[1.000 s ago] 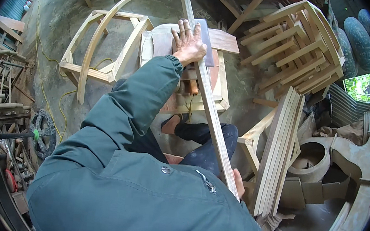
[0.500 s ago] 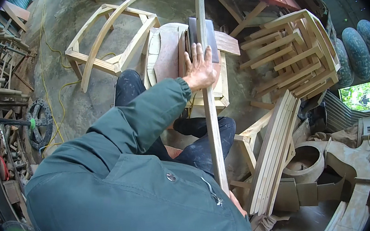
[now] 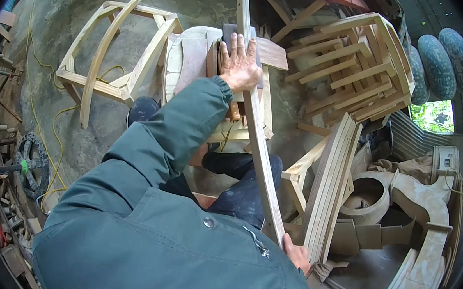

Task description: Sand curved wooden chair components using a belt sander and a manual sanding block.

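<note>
A long, narrow wooden strip (image 3: 262, 153) runs from the top of the view down to my right side. My left hand (image 3: 242, 69) lies flat across its upper part, fingers stretched out and apart. Down at the near end, my right hand (image 3: 296, 254) is closed around the strip, partly hidden by my jacket. Beneath the strip by my left hand is a dark grey flat pad (image 3: 230, 31). It rests on a low wooden work stand (image 3: 172, 76) that carries thin wood pieces. A brown rounded wooden part (image 3: 235, 112) shows just below my left hand.
A wooden frame (image 3: 92, 82) with a curved slat (image 3: 103, 46) across it stands left. At right are stacked slatted frames (image 3: 358, 62), a bundle of long strips (image 3: 328, 188) and a pale machine housing (image 3: 418, 195). A yellow cord (image 3: 35, 110) crosses the floor at left.
The strip has slid forward, its far end now past the top edge. My right hand has come further into view. My left hand stays flat on the strip; the whole view has shifted slightly.
</note>
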